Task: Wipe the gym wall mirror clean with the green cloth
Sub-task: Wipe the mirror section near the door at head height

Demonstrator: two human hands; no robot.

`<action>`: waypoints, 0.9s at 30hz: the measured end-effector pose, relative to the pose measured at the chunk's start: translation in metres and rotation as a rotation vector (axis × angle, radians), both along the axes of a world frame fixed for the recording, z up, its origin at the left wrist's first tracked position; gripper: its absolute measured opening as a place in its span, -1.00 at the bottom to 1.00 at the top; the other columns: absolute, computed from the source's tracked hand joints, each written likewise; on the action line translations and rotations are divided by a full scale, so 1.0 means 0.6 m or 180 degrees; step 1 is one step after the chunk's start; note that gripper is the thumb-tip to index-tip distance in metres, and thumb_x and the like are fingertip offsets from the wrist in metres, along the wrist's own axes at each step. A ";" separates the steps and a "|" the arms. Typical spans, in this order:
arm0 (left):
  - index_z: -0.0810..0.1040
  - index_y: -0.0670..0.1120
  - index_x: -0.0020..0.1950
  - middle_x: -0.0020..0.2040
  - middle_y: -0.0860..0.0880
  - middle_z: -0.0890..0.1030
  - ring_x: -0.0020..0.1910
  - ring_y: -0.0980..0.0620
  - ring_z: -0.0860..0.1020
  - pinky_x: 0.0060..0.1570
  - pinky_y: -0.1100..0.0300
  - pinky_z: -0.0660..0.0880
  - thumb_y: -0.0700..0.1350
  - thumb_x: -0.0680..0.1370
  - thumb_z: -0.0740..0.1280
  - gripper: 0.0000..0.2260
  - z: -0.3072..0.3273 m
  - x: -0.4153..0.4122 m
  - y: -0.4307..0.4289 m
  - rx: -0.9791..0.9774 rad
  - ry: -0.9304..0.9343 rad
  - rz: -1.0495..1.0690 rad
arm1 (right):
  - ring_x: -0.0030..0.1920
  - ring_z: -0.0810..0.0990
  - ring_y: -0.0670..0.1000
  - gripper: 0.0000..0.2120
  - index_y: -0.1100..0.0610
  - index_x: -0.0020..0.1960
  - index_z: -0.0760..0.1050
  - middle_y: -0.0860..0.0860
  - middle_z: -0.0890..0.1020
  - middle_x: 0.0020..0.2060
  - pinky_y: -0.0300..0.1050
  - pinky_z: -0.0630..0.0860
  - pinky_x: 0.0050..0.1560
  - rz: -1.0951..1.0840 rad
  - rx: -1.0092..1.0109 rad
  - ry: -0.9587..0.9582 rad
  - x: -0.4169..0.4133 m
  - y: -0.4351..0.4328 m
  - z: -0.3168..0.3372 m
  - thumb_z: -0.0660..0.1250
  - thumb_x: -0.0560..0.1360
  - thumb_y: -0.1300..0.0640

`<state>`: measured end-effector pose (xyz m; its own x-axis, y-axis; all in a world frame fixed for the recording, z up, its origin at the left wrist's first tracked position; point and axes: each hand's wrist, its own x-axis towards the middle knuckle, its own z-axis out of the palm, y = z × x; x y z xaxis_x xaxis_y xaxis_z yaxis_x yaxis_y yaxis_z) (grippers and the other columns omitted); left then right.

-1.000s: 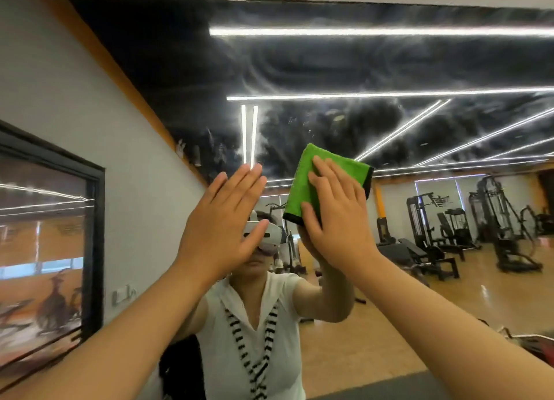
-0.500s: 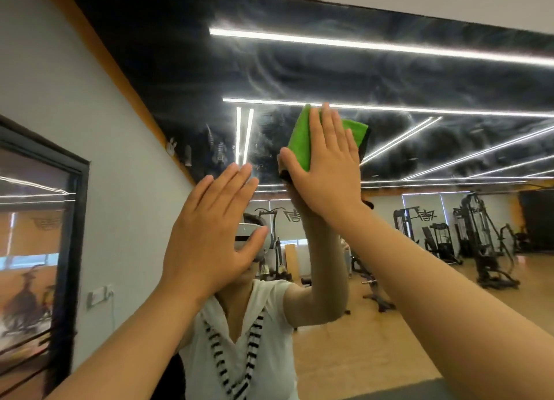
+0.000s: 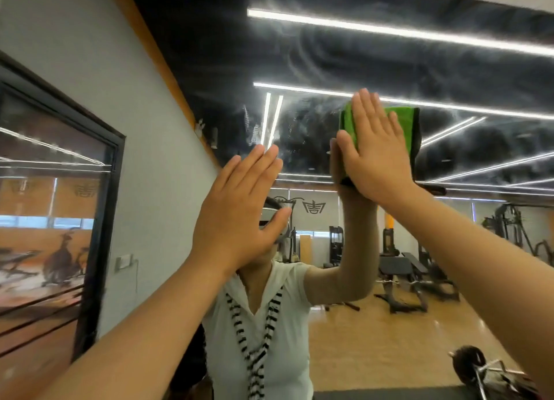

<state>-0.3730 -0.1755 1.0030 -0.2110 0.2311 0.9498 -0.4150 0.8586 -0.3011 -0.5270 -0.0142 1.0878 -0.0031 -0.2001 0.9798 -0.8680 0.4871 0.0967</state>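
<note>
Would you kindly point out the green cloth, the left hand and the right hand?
green cloth point(image 3: 406, 121), head view, bare upper right corner.
left hand point(image 3: 236, 217), head view, back of the hand.
right hand point(image 3: 374, 160), head view, back of the hand.

the right hand point(image 3: 374, 163) covers most of the green cloth point(image 3: 401, 127), only its upper and right edges showing. the mirror point(image 3: 329, 55) runs off the right edge of view.

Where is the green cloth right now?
In the head view, the green cloth is up high, right of the middle. The right hand presses it flat against the mirror, above and to the right of the left hand.
</note>
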 end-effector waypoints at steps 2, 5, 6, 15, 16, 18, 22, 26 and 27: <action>0.23 -0.09 0.59 0.59 -0.05 0.24 0.59 -0.02 0.15 0.57 -0.01 0.07 0.20 0.62 0.09 -0.40 -0.002 -0.001 0.002 0.0030 -0.0006 -0.0026 | 0.61 -0.15 -0.03 -0.40 0.12 0.63 -0.08 0.03 -0.04 0.63 -0.06 -0.27 0.56 -0.0014 -0.0088 0.0082 0.034 -0.044 0.003 -0.16 0.64 -0.06; 0.25 -0.09 0.58 0.59 -0.06 0.25 0.59 -0.02 0.15 0.57 0.05 0.02 0.18 0.63 0.08 -0.41 0.000 -0.001 0.002 0.0051 0.0004 -0.0048 | 0.60 -0.11 -0.06 -0.45 0.11 0.63 -0.03 0.02 0.01 0.62 -0.10 -0.24 0.56 0.0226 0.0072 0.0438 0.048 -0.055 -0.007 -0.08 0.66 0.02; 0.26 -0.09 0.58 0.59 -0.05 0.25 0.59 -0.02 0.15 0.57 0.08 -0.02 0.18 0.63 0.08 -0.42 0.000 0.000 0.002 0.0057 -0.0001 -0.0060 | 0.60 -0.07 -0.07 -0.46 0.10 0.63 0.03 0.00 0.03 0.62 -0.12 -0.19 0.57 0.0514 0.0125 0.0514 0.044 -0.043 -0.012 -0.03 0.66 0.07; 0.28 -0.09 0.56 0.57 -0.06 0.28 0.58 -0.02 0.17 0.56 0.10 -0.03 0.16 0.62 0.11 -0.44 0.001 0.004 0.004 0.0044 0.0017 -0.0038 | 0.32 0.44 0.06 -0.69 0.26 0.24 0.46 0.14 0.39 0.40 -0.48 0.29 0.20 0.1190 -0.0145 0.0371 0.011 0.007 -0.024 0.30 0.51 0.35; 0.28 -0.09 0.56 0.57 -0.06 0.28 0.58 -0.02 0.17 0.56 0.11 -0.04 0.16 0.62 0.12 -0.44 0.002 0.004 0.004 0.0034 0.0025 -0.0037 | 0.40 0.38 0.06 -0.72 0.24 0.22 0.51 0.11 0.46 0.35 -0.46 0.21 0.30 0.1116 -0.0159 0.0479 0.007 0.011 -0.023 0.31 0.52 0.30; 0.28 -0.09 0.56 0.57 -0.06 0.28 0.58 -0.02 0.17 0.56 0.13 -0.06 0.16 0.62 0.12 -0.44 0.002 0.005 0.003 0.0032 0.0042 -0.0056 | 0.49 0.29 0.05 -0.66 0.16 0.29 0.53 0.05 0.52 0.33 -0.24 0.08 0.50 0.0899 -0.0079 0.0712 -0.008 0.022 -0.026 0.26 0.55 0.11; 0.28 -0.08 0.56 0.57 -0.06 0.29 0.57 -0.03 0.18 0.55 0.15 -0.08 0.16 0.62 0.11 -0.44 0.002 0.004 0.004 0.0034 0.0066 -0.0061 | 0.61 0.03 0.09 -0.37 0.00 0.58 0.20 0.00 0.22 0.57 0.24 -0.10 0.57 0.0091 0.0240 0.0862 -0.050 0.037 -0.056 0.07 0.59 -0.25; 0.28 -0.09 0.56 0.57 -0.06 0.29 0.57 -0.02 0.17 0.55 0.17 -0.10 0.15 0.63 0.12 -0.45 0.002 0.003 0.005 0.0018 0.0087 -0.0065 | 0.62 -0.09 0.13 -0.28 -0.05 0.62 0.05 0.01 0.07 0.62 0.25 -0.16 0.57 -0.0205 0.0042 0.0590 -0.057 0.027 -0.053 0.00 0.56 -0.37; 0.29 -0.09 0.56 0.57 -0.06 0.28 0.57 -0.02 0.17 0.55 0.17 -0.10 0.14 0.63 0.11 -0.45 0.002 0.003 0.007 0.0016 0.0108 -0.0052 | 0.62 -0.09 0.13 -0.30 -0.06 0.62 0.04 0.01 0.06 0.62 0.23 -0.16 0.57 -0.0208 -0.0056 0.0513 -0.052 0.020 -0.049 -0.01 0.57 -0.35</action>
